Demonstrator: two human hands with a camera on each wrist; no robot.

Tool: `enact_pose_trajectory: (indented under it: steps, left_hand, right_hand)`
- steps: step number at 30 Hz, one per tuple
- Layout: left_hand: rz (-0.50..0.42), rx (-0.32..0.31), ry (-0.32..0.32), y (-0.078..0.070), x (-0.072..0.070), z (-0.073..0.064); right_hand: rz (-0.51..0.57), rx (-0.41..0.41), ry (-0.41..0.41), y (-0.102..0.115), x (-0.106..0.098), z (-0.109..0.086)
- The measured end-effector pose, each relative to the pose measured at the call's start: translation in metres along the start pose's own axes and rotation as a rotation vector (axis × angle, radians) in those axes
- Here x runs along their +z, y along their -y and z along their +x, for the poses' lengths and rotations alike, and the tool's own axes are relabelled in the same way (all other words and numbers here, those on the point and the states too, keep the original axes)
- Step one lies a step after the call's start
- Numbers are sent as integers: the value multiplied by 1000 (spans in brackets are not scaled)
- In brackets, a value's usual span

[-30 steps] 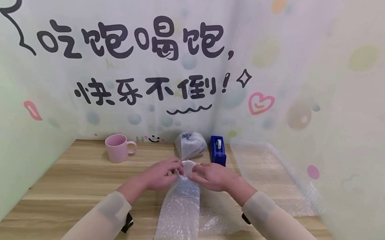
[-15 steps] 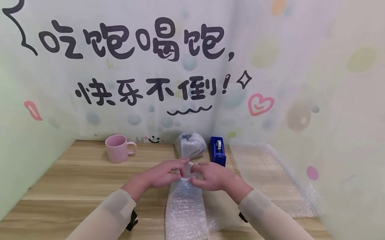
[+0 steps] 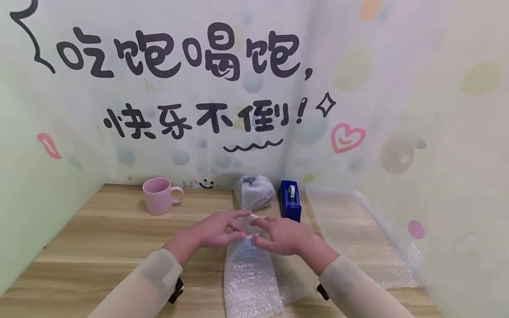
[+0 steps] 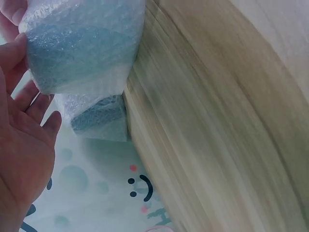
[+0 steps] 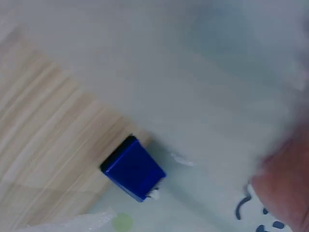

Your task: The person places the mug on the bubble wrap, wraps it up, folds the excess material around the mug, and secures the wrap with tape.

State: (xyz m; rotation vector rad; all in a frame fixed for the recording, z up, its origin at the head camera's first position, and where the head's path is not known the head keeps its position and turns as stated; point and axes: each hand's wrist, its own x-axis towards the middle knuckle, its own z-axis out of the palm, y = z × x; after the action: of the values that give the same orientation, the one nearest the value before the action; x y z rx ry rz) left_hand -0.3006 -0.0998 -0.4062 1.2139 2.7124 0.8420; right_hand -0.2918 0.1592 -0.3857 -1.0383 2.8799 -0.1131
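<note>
**Spread fingertips of left hand (image 3: 218, 229) and right hand (image 3: 284, 235) touch a bubble-wrapped object (image 4: 84, 48)**

Each thumb stands apart from its forefinger, the hands flanking the object's pale upper end at the middle of the table (image 3: 126, 262). The hands cover its sides, and what lies under the wrap cannot be made out. In the left wrist view, the top edge cuts the object off and the left edge crops the left hand. The right wrist view shows the right hand only as a blurred part at the edge, beside a large pale blur.

Compared with one second ago, the loose strip of wrap (image 3: 253, 292) reaching toward the person has swung rightward, and the left fingers are more outstretched.

Directly behind the object sits a second wrapped bundle (image 3: 257, 192). Just beyond the right hand stands a blue tape dispenser (image 3: 290, 201). Farther right, a bubble wrap sheet (image 3: 362, 239) lies flat; a pink mug (image 3: 156, 198) stands upright, well apart, back left.
</note>
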Motion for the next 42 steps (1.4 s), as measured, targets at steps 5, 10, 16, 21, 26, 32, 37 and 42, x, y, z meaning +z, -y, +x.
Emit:
enact_pose_trajectory:
  steps: [5, 10, 16, 21, 26, 32, 37, 42]
  left_hand:
    - [46, 29, -10, 0, 0, 2]
    - [41, 35, -20, -1, 0, 0]
    - [33, 34, -24, 1, 2, -1]
    - [19, 42, -34, 4, 6, -2]
    - [7, 52, -36, 6, 5, -1]
    - [-13, 21, -29, 8, 5, -1]
    - [-215, -92, -20, 9, 9, -5]
    - [-368, -101, -19, 12, 12, -9]
  right_hand:
    - [-202, -121, -226, 26, 0, -27]
    - [-278, -425, -245, 60, 33, -58]
    - [-396, -539, -277, 75, 68, -65]
    - [-564, -650, -411, 80, 71, -64]
    - [-609, -636, -493, 81, 46, -56]
    - [-465, -472, -463, 69, 0, -32]
    - [-196, -322, -458, 50, -12, -9]
    - [-20, -198, -349, 39, -13, 6]
